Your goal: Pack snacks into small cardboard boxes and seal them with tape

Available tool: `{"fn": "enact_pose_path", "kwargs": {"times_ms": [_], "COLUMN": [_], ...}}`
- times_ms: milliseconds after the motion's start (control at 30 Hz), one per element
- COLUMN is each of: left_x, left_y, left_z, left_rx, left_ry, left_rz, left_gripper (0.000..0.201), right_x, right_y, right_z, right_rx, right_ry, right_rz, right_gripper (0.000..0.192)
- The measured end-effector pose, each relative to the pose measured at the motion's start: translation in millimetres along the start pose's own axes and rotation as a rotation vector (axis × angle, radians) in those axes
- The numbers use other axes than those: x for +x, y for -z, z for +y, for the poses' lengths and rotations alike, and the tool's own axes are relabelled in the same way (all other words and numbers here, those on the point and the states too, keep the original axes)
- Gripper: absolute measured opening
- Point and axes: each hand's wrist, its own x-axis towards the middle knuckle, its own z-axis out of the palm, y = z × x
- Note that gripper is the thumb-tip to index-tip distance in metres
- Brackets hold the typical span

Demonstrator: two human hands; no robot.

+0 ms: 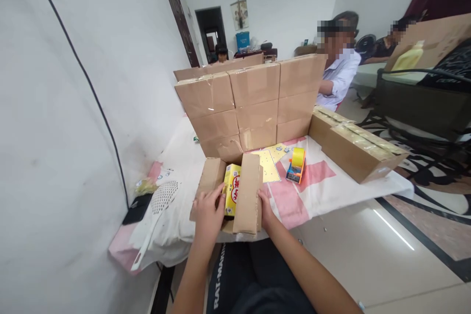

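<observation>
Left hand [208,211] fingers curl on yellow pack [232,190]; right hand [265,206] flat on right flap [248,194], long axis near-far

Behind my work area I see a wall of sealed cardboard boxes [253,103], stacked three high. Two more long cartons [355,149] lie at the right on the worktop [324,191]. A tape dispenser [296,165] with a yellow roll sits on the pink-and-white cloth. At the left lies a white swatter [159,206]. A seated person [340,76] works beyond the stack.
</observation>
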Motion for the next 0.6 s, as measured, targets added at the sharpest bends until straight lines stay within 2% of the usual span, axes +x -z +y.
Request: {"fn": "enact_pose_path", "kwargs": {"times_ms": [100, 167, 233, 333, 467, 533, 600], "left_x": [8.1, 11.7, 13.0, 11.9, 8.2, 6.7, 6.3], "left_y": [14.1, 23.8, 27.4, 19.4, 8.0, 14.7, 30.5], "left_z": [19.4, 30.3, 36.4, 36.5, 30.6, 28.2, 25.6], "left_rx": [0.126, 0.193, 0.207, 0.057, -0.241, -0.282, -0.268], "left_ry": [-0.016, 0.038, 0.080, 0.086, 0.185, 0.223, 0.258], "left_rz": [-0.151, -0.262, -0.308, -0.279, -0.238, -0.165, -0.028], "left_gripper": [0.038, 0.042, 0.046, 0.039, 0.027, 0.027, 0.028], "right_x": [-2.7, -3.9, -4.7, -5.4, -6.0, -5.9, -5.8], "right_y": [-4.1, -6.8, -8.6, -9.3, -7.8, -6.8, -6.2], "right_z": [-1.2, -2.0, -2.6, -3.3, -3.2, -3.0, -3.1], "right_rx": [0.014, 0.024, 0.027, 0.026, 0.019, 0.012, 0.011], "right_ry": [0.022, 0.020, 0.029, 0.052, 0.047, 0.057, 0.076], "right_rz": [0.000, -0.003, 0.005, 0.005, -0.013, -0.015, -0.013], "right_gripper": [0.049, 0.050, 0.050, 0.047, 0.043, 0.043, 0.043]}}
